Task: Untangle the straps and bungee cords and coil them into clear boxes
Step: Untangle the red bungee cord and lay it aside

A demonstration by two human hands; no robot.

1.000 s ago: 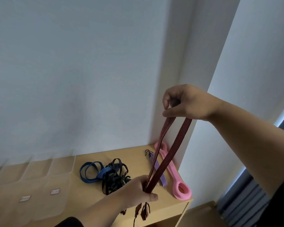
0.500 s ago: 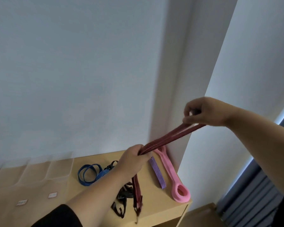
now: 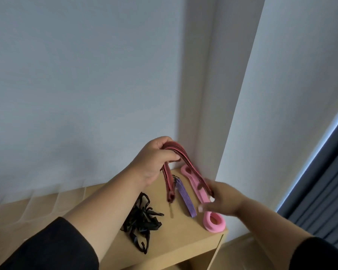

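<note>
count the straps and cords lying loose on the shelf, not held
3: a black tangle near the front, a purple cord in the middle, a pink strap at the right edge. The tangle may hold several, and an arm may hide more.

Motion is blurring the right hand [image 3: 220, 199], so its grip on the red bungee cord [image 3: 185, 158] cannot be told. The left hand [image 3: 154, 162] is covering the cord's fold. The left forearm is hiding part of the black strap tangle [image 3: 142, 221]. The clear boxes [image 3: 37, 201] are showing only faintly.

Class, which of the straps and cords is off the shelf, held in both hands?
The red strap: the left hand and right hand grip it; the others lie on the shelf.
</note>
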